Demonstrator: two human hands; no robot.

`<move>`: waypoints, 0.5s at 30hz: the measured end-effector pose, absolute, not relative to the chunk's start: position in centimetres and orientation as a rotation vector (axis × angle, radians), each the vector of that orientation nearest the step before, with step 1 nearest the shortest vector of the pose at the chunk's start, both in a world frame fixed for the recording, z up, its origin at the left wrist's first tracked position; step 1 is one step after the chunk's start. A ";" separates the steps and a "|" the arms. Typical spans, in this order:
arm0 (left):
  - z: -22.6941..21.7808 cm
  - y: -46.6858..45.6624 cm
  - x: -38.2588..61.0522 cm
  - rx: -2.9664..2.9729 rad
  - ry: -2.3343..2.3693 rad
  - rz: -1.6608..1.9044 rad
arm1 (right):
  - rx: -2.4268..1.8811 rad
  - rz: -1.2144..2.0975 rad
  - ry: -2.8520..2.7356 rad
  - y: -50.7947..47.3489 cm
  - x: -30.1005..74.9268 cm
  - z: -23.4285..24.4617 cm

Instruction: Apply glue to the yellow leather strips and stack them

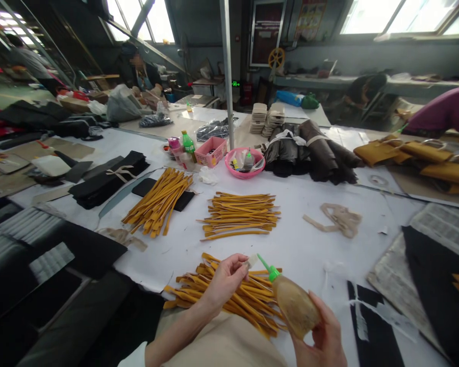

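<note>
My right hand (321,331) is wrapped round a brownish, see-through squeeze bottle (295,306) with a green nozzle, which tilts up to the left. My left hand (229,275) pinches a small whitish piece (251,261) close to the nozzle tip; what the piece is I cannot make out. Under both hands lies a loose pile of mustard-yellow leather strips (195,280) at the table's near edge. Farther in is a row of similar strips (240,214), laid side by side. A third bundle of strips (158,201) lies to its left, partly on a black piece.
A pink basket (245,173) and a pink box (211,152) stand by a metal pole (227,76). Dark rolled material (317,150) lies behind, a beige band (338,219) at right. Black stacked pieces (109,178) lie left. Other people work farther off.
</note>
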State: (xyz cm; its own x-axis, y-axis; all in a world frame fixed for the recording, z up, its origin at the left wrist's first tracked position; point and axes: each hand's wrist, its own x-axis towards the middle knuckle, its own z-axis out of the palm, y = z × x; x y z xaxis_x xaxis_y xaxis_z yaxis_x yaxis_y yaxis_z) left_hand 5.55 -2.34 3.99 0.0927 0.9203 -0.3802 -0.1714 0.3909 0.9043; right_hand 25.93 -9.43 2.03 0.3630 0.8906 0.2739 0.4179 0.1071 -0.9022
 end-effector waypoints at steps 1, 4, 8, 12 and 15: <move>3.9 -2.3 5.6 0.809 1.190 0.961 | -1.490 0.540 -1.254 -9.4 25.8 2.2; 3.8 -2.3 5.6 0.814 1.202 0.975 | -1.513 0.593 -1.242 -9.3 25.4 2.5; 4.0 -2.3 5.6 0.804 1.221 0.965 | -1.517 0.562 -1.182 -9.2 25.3 2.3; 4.0 -2.3 5.5 0.805 1.198 0.961 | -1.521 0.601 -1.191 -9.3 25.3 2.1; 3.8 -2.3 5.5 0.805 1.212 0.979 | -1.543 0.631 -1.170 -9.1 25.5 1.9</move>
State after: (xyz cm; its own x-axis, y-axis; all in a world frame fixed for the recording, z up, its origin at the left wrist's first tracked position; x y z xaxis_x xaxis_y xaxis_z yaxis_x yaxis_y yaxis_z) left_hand 5.52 -2.34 3.82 0.0678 0.9239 -0.3766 -0.1738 0.3826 0.9074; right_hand 25.45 -9.06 1.88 0.3824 0.9076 0.1732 0.3538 0.0294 -0.9349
